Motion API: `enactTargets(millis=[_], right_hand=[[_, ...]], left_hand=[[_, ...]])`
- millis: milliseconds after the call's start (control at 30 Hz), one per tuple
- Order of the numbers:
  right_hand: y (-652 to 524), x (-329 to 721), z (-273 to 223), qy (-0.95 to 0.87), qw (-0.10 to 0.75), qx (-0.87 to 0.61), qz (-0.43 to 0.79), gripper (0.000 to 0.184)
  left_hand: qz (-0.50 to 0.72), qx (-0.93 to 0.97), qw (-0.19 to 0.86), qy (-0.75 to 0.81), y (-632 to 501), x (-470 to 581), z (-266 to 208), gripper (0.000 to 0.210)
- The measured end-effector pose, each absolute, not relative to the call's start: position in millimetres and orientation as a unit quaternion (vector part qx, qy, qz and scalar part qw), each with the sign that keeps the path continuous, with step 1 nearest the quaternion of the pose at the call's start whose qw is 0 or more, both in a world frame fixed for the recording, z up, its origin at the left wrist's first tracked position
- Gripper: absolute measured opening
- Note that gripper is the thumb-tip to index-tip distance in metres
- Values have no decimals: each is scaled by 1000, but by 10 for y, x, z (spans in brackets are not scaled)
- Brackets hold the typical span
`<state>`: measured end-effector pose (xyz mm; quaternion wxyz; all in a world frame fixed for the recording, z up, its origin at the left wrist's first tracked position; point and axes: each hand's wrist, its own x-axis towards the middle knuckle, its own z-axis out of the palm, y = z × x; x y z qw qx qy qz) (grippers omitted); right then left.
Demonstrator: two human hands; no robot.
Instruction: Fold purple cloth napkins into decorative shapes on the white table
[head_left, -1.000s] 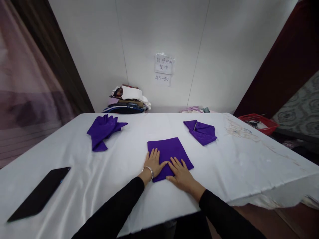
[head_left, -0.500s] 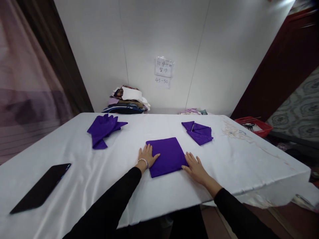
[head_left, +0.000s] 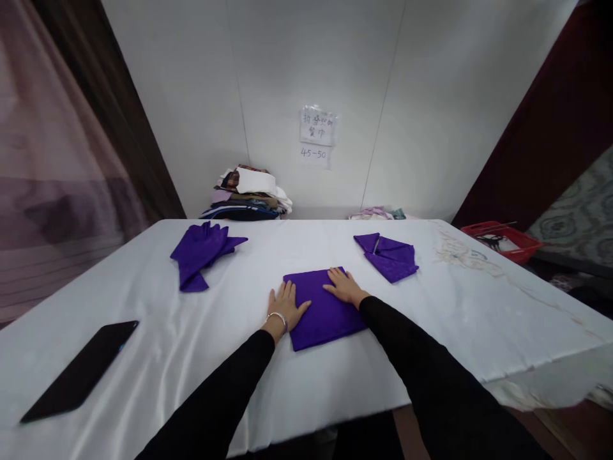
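A purple napkin [head_left: 325, 316], folded into a flat square, lies on the white tablecloth in front of me. My left hand [head_left: 286, 306] rests flat on its left edge, fingers spread, a bracelet at the wrist. On the napkin's far right corner lies my right hand [head_left: 345, 286], palm down with fingers stretched out. The right sleeve hides part of the napkin's right edge. Farther off to the left stands a purple napkin folded with fanned pleats [head_left: 201, 252]. Back to the right is another folded purple napkin [head_left: 390, 259] with a pointed end and a small light strip on it.
A black tablet [head_left: 81, 370] lies at the left on the white tablecloth [head_left: 191, 377]. Behind the table's far edge are a stack of folded clothes [head_left: 249, 195] and some pinkish cloth [head_left: 373, 213]. A red basket [head_left: 520, 249] stands beyond the right edge.
My right hand has moved from the napkin's near right edge up to its far right corner. My left hand stays on the left edge. The view has shifted slightly.
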<state>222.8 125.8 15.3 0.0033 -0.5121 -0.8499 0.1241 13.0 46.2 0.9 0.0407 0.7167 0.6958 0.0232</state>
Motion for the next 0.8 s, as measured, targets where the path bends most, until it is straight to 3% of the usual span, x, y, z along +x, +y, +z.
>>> enactTargets(millis=[133,333,433,600,800], right_hand=[[1393,2253,225,-803,2,-583,125,73],[1109,1419,248,-915,38,-352,192,68],[1082,1087,242,-919,26,-315,237,62],[1322,1037,256,-910,41,-354,213,55],[1097,1321,348,-865,61,-452,206,69]], left_hand=[[27,718,41,694,467,130,-16,85],[34,729,48,682,458,121,-24,74],[38,734,52,676,449,118,-5,70],[53,724,62,685,442,110,4,77],[34,724,51,687,453,110,-27,77]])
